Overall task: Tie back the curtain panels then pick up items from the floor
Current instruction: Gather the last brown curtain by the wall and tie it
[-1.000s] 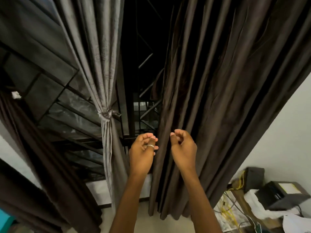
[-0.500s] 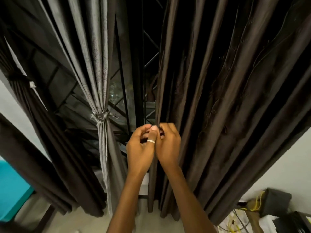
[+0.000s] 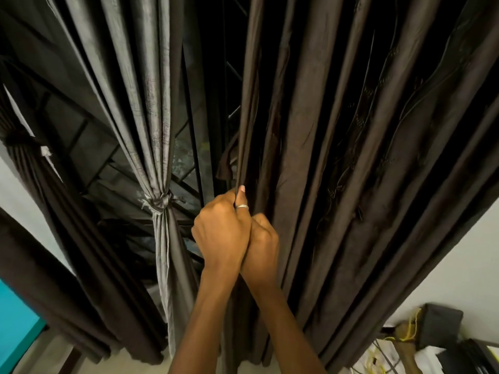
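Brown curtain (image 3: 337, 157) cloth, faint sheen; grey curtain (image 3: 140, 90) silky, crinkled; ring (image 3: 242, 206) metal.

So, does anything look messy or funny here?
Yes. The brown curtain hangs loose while the grey curtain is knotted back, and yellow wires lie in a tangle in the bottom right corner.

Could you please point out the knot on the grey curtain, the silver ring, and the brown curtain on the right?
knot (image 3: 162, 202): head view, centre of the tied bunch.
ring (image 3: 242, 206): head view, front of the silver band.
brown curtain (image 3: 305, 130): head view, broad fold right of its leading edge.
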A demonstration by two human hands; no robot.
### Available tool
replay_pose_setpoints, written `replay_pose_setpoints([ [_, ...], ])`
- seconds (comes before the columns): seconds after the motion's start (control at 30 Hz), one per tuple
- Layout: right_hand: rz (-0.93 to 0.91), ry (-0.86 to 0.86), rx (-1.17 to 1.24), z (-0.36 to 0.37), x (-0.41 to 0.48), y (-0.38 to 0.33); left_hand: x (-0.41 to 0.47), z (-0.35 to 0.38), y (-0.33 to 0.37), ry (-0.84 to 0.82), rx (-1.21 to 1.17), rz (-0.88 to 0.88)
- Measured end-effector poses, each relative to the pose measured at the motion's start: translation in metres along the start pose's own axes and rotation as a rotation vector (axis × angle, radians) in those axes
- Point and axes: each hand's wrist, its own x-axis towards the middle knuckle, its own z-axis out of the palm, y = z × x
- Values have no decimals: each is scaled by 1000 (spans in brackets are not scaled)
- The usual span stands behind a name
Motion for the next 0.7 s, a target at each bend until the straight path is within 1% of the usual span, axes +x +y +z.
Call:
replay_pose_setpoints([
  [0.1,-11,-23,-12,-3,4,-4,5,0,-6,-14,-38,21],
  [0.17,-33,-114,56,-11,11,-4,11,-2,-11,-28,-47,47],
  [0.2,-20,-125,89,-18,14,-6,15,-3,-14,-41,-45,55],
  [0.23,-6,-50,99,-26,16,-8,18,-5,-18,-56,-49,54],
  [0.27,15,96,69,-36,19,-9,21,-6,-20,-67,-63,50],
  [0.33,65,451,-43,-58,29,-9,25,-7,-24,-69,-90,55],
  [0.37,99,571,-90,-69,35,-10,25,-8,-25,-68,-94,61],
  [0.4,128,623,-123,-77,42,-10,26,-7,-26,-70,-94,70],
  [0.47,170,590,-188,-86,54,-10,26,-5,-28,-78,-100,99],
  [0.57,212,470,-239,-87,66,-9,29,-2,-30,-91,-132,113],
  [0.63,189,455,-290,-92,71,-2,32,-2,-34,-106,-137,104],
  [0.7,175,483,-332,-103,73,10,39,-6,-40,-104,-126,88],
])
